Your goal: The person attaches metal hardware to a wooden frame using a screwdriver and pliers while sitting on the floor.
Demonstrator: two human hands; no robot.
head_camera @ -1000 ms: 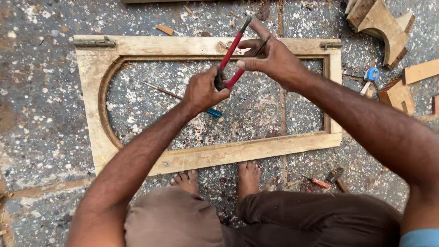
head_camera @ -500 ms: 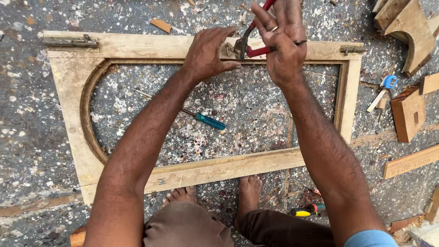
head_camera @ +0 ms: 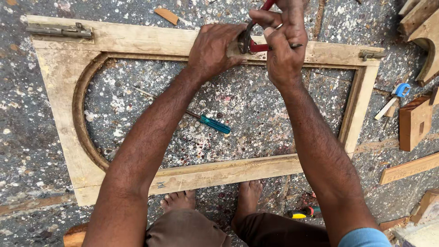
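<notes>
Both hands work at the frame's far rail: left hand braces beside the pincers, right hand clenched on their red handles, apparently pulling something; next calls for steady leverage.

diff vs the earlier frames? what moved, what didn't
Both hands carried the red-handled pliers from above the opening down onto the far rail of the arched wooden frame. Left hand now presses the rail beside the pliers' head; right hand keeps gripping the handles. The teal-handled screwdriver stays inside the frame.

The red-handled pincers run off the top edge, their jaws hidden behind the fingers.
</notes>
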